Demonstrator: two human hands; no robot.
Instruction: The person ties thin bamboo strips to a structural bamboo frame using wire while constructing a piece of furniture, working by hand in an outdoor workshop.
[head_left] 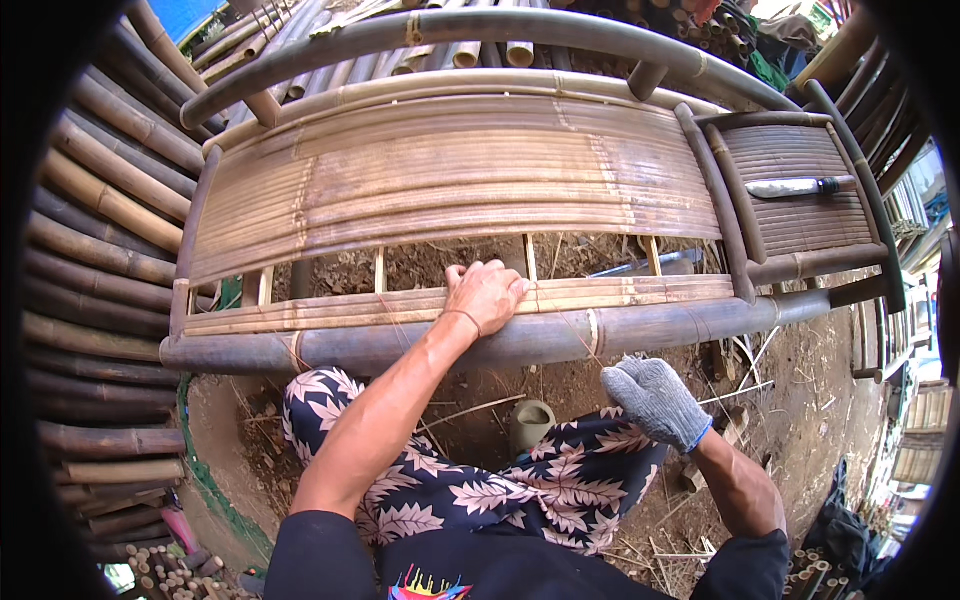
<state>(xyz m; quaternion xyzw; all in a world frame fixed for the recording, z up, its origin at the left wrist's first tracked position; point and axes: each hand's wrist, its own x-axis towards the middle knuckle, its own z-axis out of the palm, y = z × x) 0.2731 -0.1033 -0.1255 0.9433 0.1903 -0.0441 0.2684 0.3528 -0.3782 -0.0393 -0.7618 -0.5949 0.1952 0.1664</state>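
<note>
The bare left grip [487, 298] curls over bamboo slats [650, 290]; the gloved right grip [655, 400] is fisted, contents unclear; one knife [795, 188].

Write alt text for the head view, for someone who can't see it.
A person's bare left hand rests on the front strips of a bamboo bench, and their gloved right hand is curled nearer the body. A knife lies on the bench's slatted right end.

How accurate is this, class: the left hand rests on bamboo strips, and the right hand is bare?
Not quite: the head view shows the right hand wearing a grey glove. The left hand does rest on bamboo strips.
</note>
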